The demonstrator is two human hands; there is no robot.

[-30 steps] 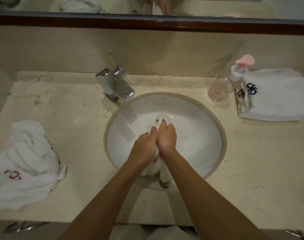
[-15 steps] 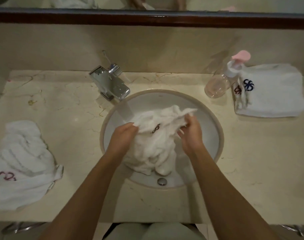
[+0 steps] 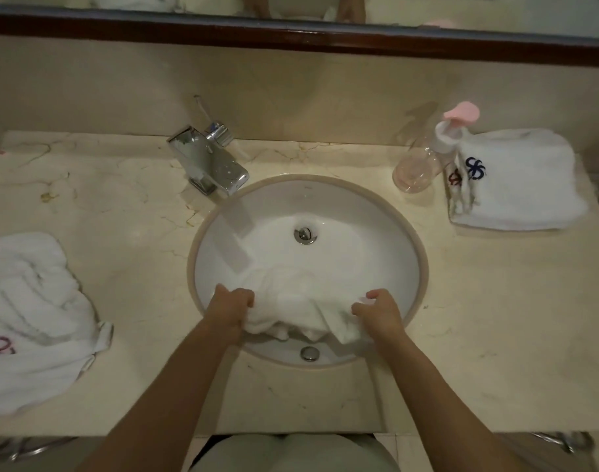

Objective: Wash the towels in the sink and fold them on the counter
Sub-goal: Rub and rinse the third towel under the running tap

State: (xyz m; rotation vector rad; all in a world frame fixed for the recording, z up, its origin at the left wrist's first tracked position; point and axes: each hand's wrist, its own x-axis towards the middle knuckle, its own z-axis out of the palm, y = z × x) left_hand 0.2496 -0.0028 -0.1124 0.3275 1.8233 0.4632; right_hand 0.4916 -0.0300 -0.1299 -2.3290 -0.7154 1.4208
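Observation:
A wet white towel (image 3: 298, 301) lies spread across the near part of the round white sink (image 3: 386, 219). My left hand (image 3: 231, 310) grips its left edge in a fist. My right hand (image 3: 380, 313) grips its right edge, fingers curled round the cloth. Both hands are apart, at the sink's near rim. A crumpled white towel with a red emblem (image 3: 32, 321) lies on the counter at the left. Folded white towels with a blue emblem (image 3: 519, 182) are stacked on the counter at the right.
A chrome faucet (image 3: 207, 161) stands at the sink's back left. A clear pump bottle with a pink top (image 3: 427, 158) stands beside the folded towels. The beige marble counter (image 3: 495, 318) has bare areas near both sides. A mirror with a dark frame (image 3: 291, 32) runs along the wall.
My hands went from pressed together scrubbing the bunched towel to pulled apart, and they have drawn the towel open and toward the sink's near rim.

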